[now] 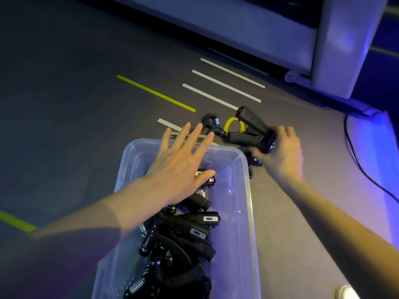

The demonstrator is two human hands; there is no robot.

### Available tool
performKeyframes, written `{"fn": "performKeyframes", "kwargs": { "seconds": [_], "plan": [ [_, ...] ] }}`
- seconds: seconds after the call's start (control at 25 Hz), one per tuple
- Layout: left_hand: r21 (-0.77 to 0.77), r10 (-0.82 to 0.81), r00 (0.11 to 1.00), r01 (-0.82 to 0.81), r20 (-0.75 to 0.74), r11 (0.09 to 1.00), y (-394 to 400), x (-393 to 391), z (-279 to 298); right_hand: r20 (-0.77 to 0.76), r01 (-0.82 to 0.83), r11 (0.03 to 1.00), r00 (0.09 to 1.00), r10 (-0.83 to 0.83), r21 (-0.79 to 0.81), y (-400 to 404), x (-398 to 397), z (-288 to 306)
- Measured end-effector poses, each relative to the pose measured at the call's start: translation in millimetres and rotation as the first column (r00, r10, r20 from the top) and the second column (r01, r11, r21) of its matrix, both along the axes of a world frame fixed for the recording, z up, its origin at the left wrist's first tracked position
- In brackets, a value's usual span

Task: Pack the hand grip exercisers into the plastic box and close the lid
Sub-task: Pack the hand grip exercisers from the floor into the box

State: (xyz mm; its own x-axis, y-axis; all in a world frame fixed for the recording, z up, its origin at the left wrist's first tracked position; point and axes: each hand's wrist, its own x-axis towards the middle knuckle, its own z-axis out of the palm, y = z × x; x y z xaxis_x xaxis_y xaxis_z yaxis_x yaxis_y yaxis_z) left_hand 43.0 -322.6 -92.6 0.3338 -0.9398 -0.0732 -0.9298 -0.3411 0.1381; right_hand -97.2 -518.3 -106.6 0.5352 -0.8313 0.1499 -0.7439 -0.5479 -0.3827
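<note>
A clear plastic box [244, 190] is set on the grey floor [75, 104], part-filled with black hand grip exercisers [183, 234]. The left hand [181, 162] is held flat, fingers spread, over the box's far end. One exerciser [254, 128] is gripped by the right hand [280, 152] just beyond the far-right corner, beside others on the floor [212, 124].

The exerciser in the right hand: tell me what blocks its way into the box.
The left hand hovers open over the plastic box's far end, beside the right hand holding the exerciser. No lid shows, and the box's right side is free.
</note>
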Motion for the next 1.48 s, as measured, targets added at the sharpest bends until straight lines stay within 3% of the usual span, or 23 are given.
{"fn": "performKeyframes", "kwargs": {
  "seconds": [0.16, 0.24, 0.36, 0.48, 0.64, 0.76, 0.92, 1.04, 1.24, 1.48],
  "plan": [
    [0.052, 0.0, 0.994, 0.006, -0.108, 0.999, 33.3, -5.6, 13.1, 0.231, -0.056, 0.996, 0.97, 0.072, -0.074, 27.4, -15.7, 54.4],
    [0.048, 0.03, 0.977, -0.02, -0.213, 0.999, 54.7, -8.6, 23.7, 0.272, -0.177, 0.978, 0.941, 0.2, -0.107, 53.7, -15.4, 72.0],
    [-0.081, 0.084, 0.944, -0.116, -0.32, 0.99, 89.6, -15.6, 40.3, 0.106, -0.411, 0.895, 0.896, 0.432, -0.176, 96.2, -12.7, 83.4],
    [-0.101, 0.152, 0.924, -0.199, -0.35, 0.975, 125.8, -21.4, 45.5, -0.137, -0.514, 0.852, 0.855, 0.5, -0.1, 134.2, -9.9, 77.9],
    [0.034, 0.171, 0.95, -0.168, -0.262, 0.985, 165.4, -36.1, 28.9, -0.298, -0.481, 0.876, 0.832, 0.469, 0.036, 175.3, -15.9, 51.1],
    [0.044, 0.123, 0.982, -0.118, -0.14, 0.992, 174.4, -46.1, 16.7, -0.33, -0.351, 0.933, 0.874, 0.358, 0.081, 186.6, -12.2, 33.8],
    [0.07, 0.051, 0.999, -0.051, 0.007, 0.996, 174.2, -56.8, 0.8, -0.197, -0.122, 0.952, 0.963, 0.181, 0.281, 184.0, 2.1, 16.4],
    [0.025, 0.013, 0.997, -0.015, 0.078, 1.0, 173.0, -54.8, -8.0, -0.105, -0.085, 0.931, 0.986, 0.13, 0.356, 179.2, 11.2, 5.7],
    [0.113, -0.013, 0.989, -0.003, 0.145, 0.994, 170.6, -55.0, -9.6, -0.004, -0.011, 0.848, 1.0, 0.016, 0.53, 188.2, 14.5, -14.5],
    [0.132, -0.023, 0.989, 0.004, 0.147, 0.991, 169.3, -56.4, -11.3, -0.156, -0.15, 0.903, 0.961, 0.229, 0.402, 171.7, 13.6, -10.8]
  ]
}}
